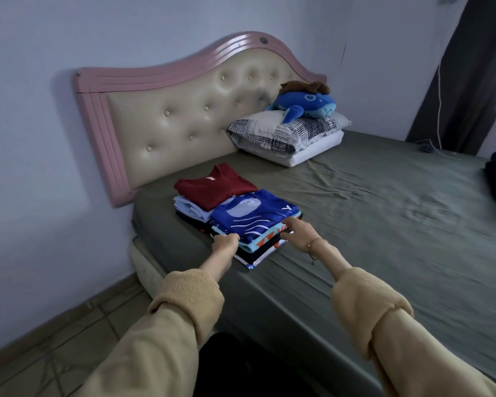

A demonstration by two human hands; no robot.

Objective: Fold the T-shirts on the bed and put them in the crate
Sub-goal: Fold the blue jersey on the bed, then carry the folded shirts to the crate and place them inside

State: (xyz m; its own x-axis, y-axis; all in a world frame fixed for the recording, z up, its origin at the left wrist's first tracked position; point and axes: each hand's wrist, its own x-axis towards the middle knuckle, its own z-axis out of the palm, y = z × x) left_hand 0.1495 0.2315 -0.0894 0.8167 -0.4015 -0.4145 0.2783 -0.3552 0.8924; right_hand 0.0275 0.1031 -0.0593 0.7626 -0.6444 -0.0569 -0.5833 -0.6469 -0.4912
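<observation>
Both hands are out in front of me at the near pile of folded T-shirts [255, 224], close to the left edge of the bed [384, 224]. From the head camera I see my left hand [225, 243] with its fingers curled over the near left corner of that pile, gripping the edge of the blue printed T-shirt [252, 213] that lies on top. My right hand [299, 232] is at the pile's right side, fingers bent onto the same shirt's edge, thumb low against the layers beneath; it appears to pinch the stack, though I cannot see the fingertips clearly. A thin bracelet [312, 246] sits on that wrist, and tan sleeves [184, 310] cover both forearms.

Just behind, touching the near pile, is a second pile topped by a dark red T-shirt [212, 187] over a pale blue one [191, 209]. Further back, against the tufted headboard [184, 116], two pillows [287, 136] are stacked, with a blue plush whale [304, 106] lying on them. Grey sheet covers the mattress.
</observation>
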